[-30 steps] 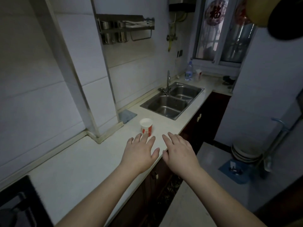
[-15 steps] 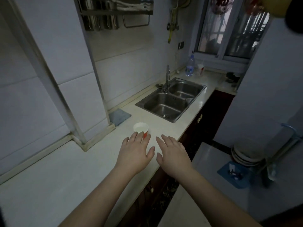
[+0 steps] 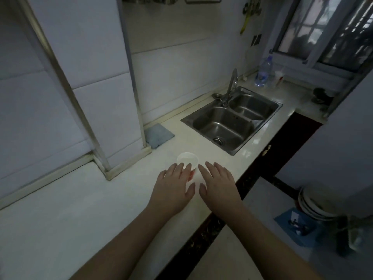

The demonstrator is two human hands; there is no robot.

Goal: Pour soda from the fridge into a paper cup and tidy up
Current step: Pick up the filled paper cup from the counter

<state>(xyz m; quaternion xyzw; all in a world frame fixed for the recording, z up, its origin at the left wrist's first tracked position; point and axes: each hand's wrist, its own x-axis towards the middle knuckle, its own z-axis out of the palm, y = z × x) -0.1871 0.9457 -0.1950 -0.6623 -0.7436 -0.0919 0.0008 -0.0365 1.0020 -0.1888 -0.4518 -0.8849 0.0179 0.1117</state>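
- Landmark used throughout: sink point(image 3: 232, 126), set in the pale counter point(image 3: 60, 219)
- Paper cup point(image 3: 188, 161) is seen upright on the counter, on the near-left side of the sink, apart from its rim; white inside, red print low on the wall; looks empty, no soda in view
- Vs 1 s ago: view is tipped further down & moved closer; cup is now seen more from above, so the mouth shows as an open oval
- Both hands are brought nearer the cup than before; cup itself appears not shifted relative to the sink
- Left hand point(image 3: 171, 188): flat, palm down, fingers straight & slightly spread; nothing is held; fingertips overlap the cup's near wall in view; contact vs hovering can't be told
- Right hand point(image 3: 217, 184): also flat, fingers extended, nothing gripped; lies just beside the cup, on the side toward the sink, index tip near the cup w/o clear touch
- Blue cloth point(image 3: 158, 135) lies left of the sink, against the wall
- Clear bottle point(image 3: 263, 74) stands beyond the sink, by the window; not taken as the soda
- Meaning for task: judged very early; cup is located & about to be taken or steadied; fridge not in view; soda not yet fetched, pouring & tidy-up not yet done
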